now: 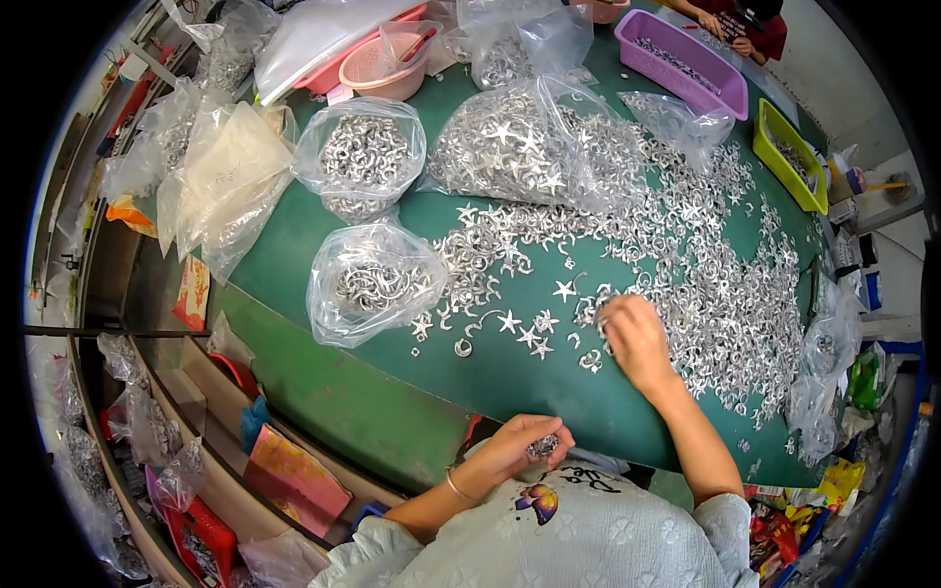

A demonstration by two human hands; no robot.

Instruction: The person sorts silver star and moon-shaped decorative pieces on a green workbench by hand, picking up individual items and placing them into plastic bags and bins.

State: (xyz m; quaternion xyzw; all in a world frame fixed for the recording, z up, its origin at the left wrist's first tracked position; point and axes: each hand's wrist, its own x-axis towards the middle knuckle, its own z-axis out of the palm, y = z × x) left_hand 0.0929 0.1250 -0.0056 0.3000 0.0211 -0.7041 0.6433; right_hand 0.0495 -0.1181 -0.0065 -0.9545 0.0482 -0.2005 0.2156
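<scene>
Right hand: fingers curled narrow, pinching in the loose silver charms on the green worktop.
Left hand: cupped, holding picked charms near the body, a store.
Beyond fingers: bagged charms.

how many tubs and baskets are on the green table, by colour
Purple rectangular plastic tub: 1
Yellow-green rectangular plastic tub: 1
Pink round plastic baskets: 2 in plain view, the second cut off at the top edge
Total: 4
</scene>
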